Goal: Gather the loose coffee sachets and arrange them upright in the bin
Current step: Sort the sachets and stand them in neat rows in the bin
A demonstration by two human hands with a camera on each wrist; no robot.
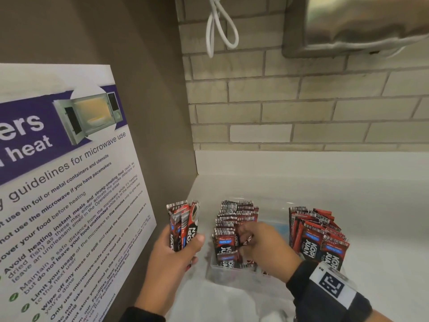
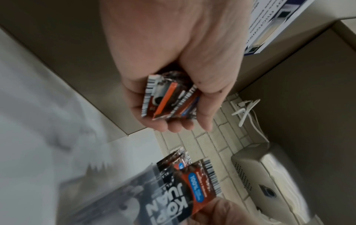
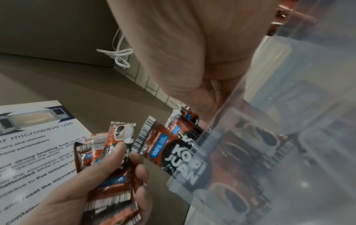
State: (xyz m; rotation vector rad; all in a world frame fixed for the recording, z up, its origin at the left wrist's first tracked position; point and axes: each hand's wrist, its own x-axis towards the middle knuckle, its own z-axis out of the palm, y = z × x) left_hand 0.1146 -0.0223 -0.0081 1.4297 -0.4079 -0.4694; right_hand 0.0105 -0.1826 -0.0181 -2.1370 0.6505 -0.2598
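My left hand (image 1: 180, 248) grips a bundle of red-and-black coffee sachets (image 1: 183, 223) upright, just left of the clear plastic bin (image 1: 232, 278). The left wrist view shows the bundle's lower ends (image 2: 169, 100) sticking out between the curled fingers (image 2: 173, 126). My right hand (image 1: 249, 240) reaches down into the bin, fingers curled on the upright sachets (image 1: 228, 225) of its left row. A second row of sachets (image 1: 318, 235) leans upright at the right. In the right wrist view the bin wall (image 3: 289, 121) hides my right fingertips.
A microwave-guidelines poster (image 1: 69, 182) hangs on the brown panel close to my left arm. Behind the white counter (image 1: 348, 194) rises a brick wall (image 1: 301, 112), with a looped white cable (image 1: 218, 31) and a steel dispenser (image 1: 348, 24) overhead.
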